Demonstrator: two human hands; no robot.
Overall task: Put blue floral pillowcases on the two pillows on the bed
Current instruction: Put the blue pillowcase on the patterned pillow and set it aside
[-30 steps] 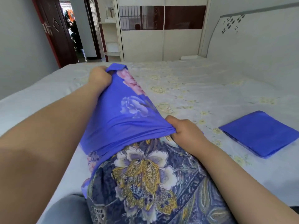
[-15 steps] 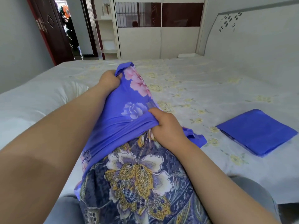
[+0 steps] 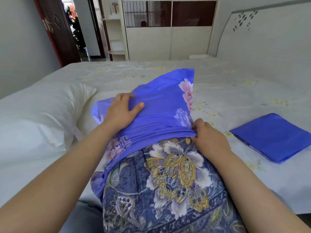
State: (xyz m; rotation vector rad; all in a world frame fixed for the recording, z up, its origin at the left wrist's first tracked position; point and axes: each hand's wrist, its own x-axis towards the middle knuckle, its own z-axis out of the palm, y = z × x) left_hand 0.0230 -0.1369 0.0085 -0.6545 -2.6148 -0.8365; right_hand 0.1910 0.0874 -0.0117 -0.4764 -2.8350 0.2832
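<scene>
1. The blue floral pillowcase (image 3: 161, 105) covers only the far end of the patterned pillow (image 3: 168, 179), which lies lengthwise from the person's lap out toward 12 o'clock. Its gathered open edge sits in a bunched band across the pillow, so most of the pillow is still bare.
2. The left hand (image 3: 121, 113) lies flat on the case at about 10 o'clock of the pillow, fingers spread and straight, pressing the cloth down without gripping it.
3. The right hand (image 3: 208, 137) pinches the bunched hem at the pillow's 3 o'clock side, fingers curled into the folds.
4. To do this step well, I judge both sides of the hem should be drawn toward 6 o'clock evenly. One hand pulling alone would likely skew the case.
5. The far corner of the case stands up limp at 12 o'clock. The pillow's corner probably has not filled it, so it is worth pushing the pillow in.
6. A second pillow (image 3: 37, 118), white and bare, waits at 9 o'clock. The folded blue pillowcase (image 3: 272, 137) lies on the bed (image 3: 235, 84) at 3 o'clock.
</scene>
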